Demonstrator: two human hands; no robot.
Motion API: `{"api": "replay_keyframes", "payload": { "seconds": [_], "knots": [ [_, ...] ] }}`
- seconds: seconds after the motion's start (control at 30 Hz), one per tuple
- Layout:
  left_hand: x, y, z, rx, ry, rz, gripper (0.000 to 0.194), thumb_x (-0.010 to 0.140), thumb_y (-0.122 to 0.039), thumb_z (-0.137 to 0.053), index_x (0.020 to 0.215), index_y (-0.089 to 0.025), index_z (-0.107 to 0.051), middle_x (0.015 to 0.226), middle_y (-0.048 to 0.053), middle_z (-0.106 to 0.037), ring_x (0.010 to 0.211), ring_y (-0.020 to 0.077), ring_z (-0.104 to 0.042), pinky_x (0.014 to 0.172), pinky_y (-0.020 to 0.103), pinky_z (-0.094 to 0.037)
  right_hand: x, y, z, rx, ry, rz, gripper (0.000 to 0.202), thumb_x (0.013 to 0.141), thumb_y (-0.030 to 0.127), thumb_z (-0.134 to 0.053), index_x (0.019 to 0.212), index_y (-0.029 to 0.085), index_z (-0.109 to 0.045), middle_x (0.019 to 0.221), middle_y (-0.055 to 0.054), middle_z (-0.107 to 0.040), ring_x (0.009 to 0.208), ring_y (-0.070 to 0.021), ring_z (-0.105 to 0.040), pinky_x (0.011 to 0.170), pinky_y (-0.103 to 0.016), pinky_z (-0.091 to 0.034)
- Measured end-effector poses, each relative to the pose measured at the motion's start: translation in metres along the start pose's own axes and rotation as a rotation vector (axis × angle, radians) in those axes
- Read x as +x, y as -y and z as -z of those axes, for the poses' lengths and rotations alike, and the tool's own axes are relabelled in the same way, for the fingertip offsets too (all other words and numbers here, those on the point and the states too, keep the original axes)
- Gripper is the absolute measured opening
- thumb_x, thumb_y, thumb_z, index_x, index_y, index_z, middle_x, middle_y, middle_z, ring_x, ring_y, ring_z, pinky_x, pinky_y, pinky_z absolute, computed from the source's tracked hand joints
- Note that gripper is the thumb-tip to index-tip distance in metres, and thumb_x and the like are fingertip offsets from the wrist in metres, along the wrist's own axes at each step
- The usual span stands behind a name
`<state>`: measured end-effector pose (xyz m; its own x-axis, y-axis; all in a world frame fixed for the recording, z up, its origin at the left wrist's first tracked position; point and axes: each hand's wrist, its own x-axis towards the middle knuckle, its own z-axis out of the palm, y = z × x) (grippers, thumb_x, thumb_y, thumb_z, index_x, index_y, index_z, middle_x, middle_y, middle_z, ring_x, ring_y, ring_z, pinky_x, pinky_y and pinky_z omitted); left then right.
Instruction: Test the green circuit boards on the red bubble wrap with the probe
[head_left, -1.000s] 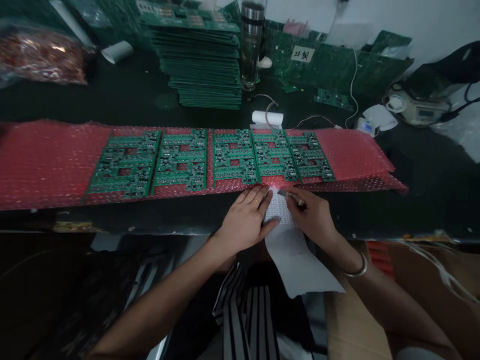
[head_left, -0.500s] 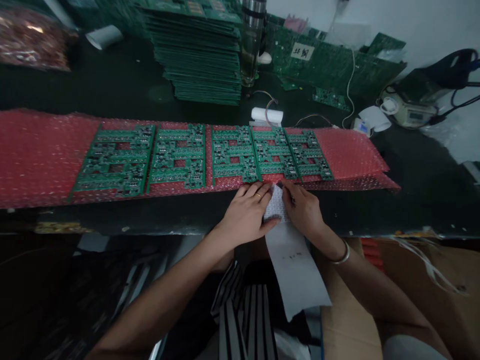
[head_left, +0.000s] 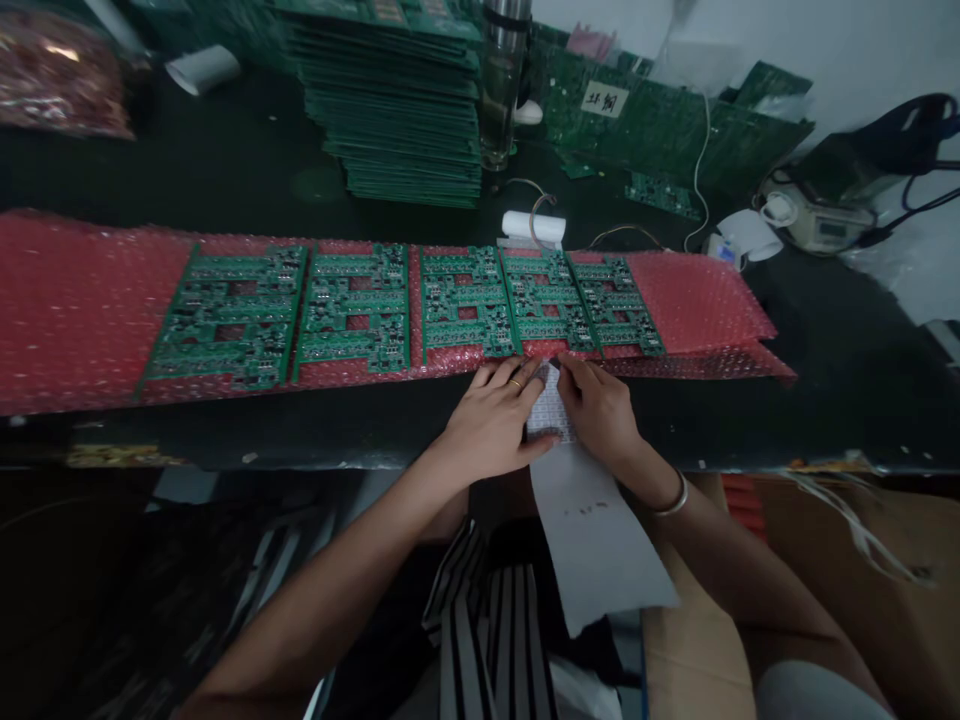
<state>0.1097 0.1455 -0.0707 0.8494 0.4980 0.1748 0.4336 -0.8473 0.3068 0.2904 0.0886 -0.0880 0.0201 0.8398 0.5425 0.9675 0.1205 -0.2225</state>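
Observation:
A long white label strip (head_left: 592, 520) hangs over the table's front edge, its upper part covered in small printed labels. My left hand (head_left: 495, 415) lies on the strip's left side, fingers extended and thumb apart across it. At the strip's upper right, my right hand (head_left: 604, 410) is closed, thumb and fingers pinched near its top edge; what they grip is too small to make out. Just beyond both hands, several green circuit boards (head_left: 360, 297) lie in a row on pink bubble wrap (head_left: 67, 310).
Behind the wrap stand a tall stack of green boards (head_left: 405, 130) and a clear bottle (head_left: 499, 100). A white roll (head_left: 533, 226) lies behind the boards. Cables and a device with a display (head_left: 825, 225) are at the right; a bag (head_left: 60, 80) sits far left.
My right hand has shifted slightly left and up at the strip's top. The strip's lower end has swung a little to the right. My left hand stays almost in place.

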Motion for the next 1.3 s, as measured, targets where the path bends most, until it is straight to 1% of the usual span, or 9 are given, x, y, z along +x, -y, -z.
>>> {"api": "replay_keyframes", "payload": {
  "seconds": [0.2,0.3,0.47,0.53,0.63,0.8,0.93,1.1,1.3],
  "knots": [
    [0.0,0.001,-0.001,-0.026,-0.006,-0.009,0.072,0.088,-0.058,-0.057,0.14,-0.009,-0.047,0.151,0.016,-0.046,0.137,0.0348,-0.039,0.11,0.049,-0.03,-0.001,0.005,0.0,-0.098,0.077,0.012,0.03,0.099,0.019,-0.04,0.113,0.011,-0.066,0.09,-0.013,-0.071,0.078,-0.0208,-0.065,0.074,-0.034,-0.053],
    [0.0,0.001,-0.001,-0.022,0.0,-0.013,0.075,0.087,-0.059,-0.058,0.142,-0.01,-0.046,0.15,0.016,-0.046,0.137,0.0351,-0.039,0.11,0.05,-0.029,-0.001,0.007,0.001,-0.101,0.111,0.015,0.032,0.099,0.017,-0.038,0.116,0.009,-0.064,0.09,-0.014,-0.071,0.081,-0.0225,-0.065,0.075,-0.036,-0.053],
    [-0.001,0.003,-0.003,-0.018,0.0,-0.029,0.081,0.083,-0.064,-0.06,0.143,-0.011,-0.045,0.15,0.018,-0.046,0.139,0.0358,-0.038,0.11,0.049,-0.028,-0.001,0.008,0.002,-0.066,0.156,-0.011,0.033,0.099,0.018,-0.037,0.118,0.012,-0.063,0.097,-0.015,-0.071,0.085,-0.0238,-0.065,0.078,-0.039,-0.053],
    [-0.001,0.004,-0.003,-0.017,0.007,-0.032,0.083,0.083,-0.065,-0.06,0.144,-0.011,-0.044,0.152,0.017,-0.044,0.14,0.0358,-0.037,0.111,0.05,-0.027,-0.002,0.008,0.004,-0.073,0.159,-0.006,0.033,0.098,0.017,-0.037,0.117,0.012,-0.063,0.097,-0.015,-0.071,0.083,-0.0234,-0.065,0.077,-0.038,-0.053],
    [-0.001,0.003,-0.002,-0.013,0.023,-0.033,0.084,0.083,-0.066,-0.06,0.144,-0.01,-0.044,0.154,0.016,-0.042,0.14,0.0353,-0.037,0.112,0.049,-0.026,-0.003,0.009,0.007,-0.101,0.149,0.017,0.031,0.098,0.017,-0.038,0.114,0.011,-0.064,0.092,-0.013,-0.071,0.079,-0.0223,-0.064,0.074,-0.035,-0.052],
    [-0.001,0.002,-0.001,-0.018,0.031,-0.029,0.083,0.083,-0.063,-0.062,0.143,-0.009,-0.046,0.154,0.017,-0.041,0.14,0.0354,-0.037,0.112,0.048,-0.026,-0.007,0.012,0.012,-0.12,0.134,0.053,0.032,0.1,0.019,-0.036,0.111,0.01,-0.064,0.09,-0.013,-0.071,0.074,-0.0207,-0.063,0.069,-0.032,-0.05],
    [-0.001,0.002,-0.001,-0.022,0.032,-0.029,0.083,0.082,-0.065,-0.062,0.142,-0.01,-0.046,0.154,0.016,-0.041,0.14,0.0352,-0.036,0.113,0.048,-0.025,-0.011,0.013,0.013,-0.129,0.15,0.038,0.033,0.1,0.019,-0.035,0.111,0.009,-0.065,0.082,-0.012,-0.069,0.071,-0.0203,-0.061,0.065,-0.032,-0.049],
    [-0.001,0.002,0.0,-0.029,0.042,-0.031,0.084,0.081,-0.065,-0.063,0.142,-0.009,-0.047,0.154,0.018,-0.04,0.141,0.036,-0.036,0.112,0.05,-0.027,-0.016,0.016,0.017,-0.134,0.173,0.036,0.034,0.1,0.02,-0.035,0.115,0.012,-0.065,0.081,-0.011,-0.068,0.072,-0.0199,-0.061,0.069,-0.033,-0.05],
    [-0.001,0.002,-0.002,-0.047,0.02,-0.034,0.083,0.08,-0.063,-0.065,0.141,-0.011,-0.047,0.153,0.018,-0.042,0.141,0.0362,-0.036,0.112,0.05,-0.027,-0.021,0.019,0.023,-0.104,0.202,0.03,0.033,0.1,0.019,-0.036,0.115,0.01,-0.064,0.081,-0.011,-0.068,0.072,-0.0201,-0.061,0.069,-0.034,-0.051]
  ]
}}
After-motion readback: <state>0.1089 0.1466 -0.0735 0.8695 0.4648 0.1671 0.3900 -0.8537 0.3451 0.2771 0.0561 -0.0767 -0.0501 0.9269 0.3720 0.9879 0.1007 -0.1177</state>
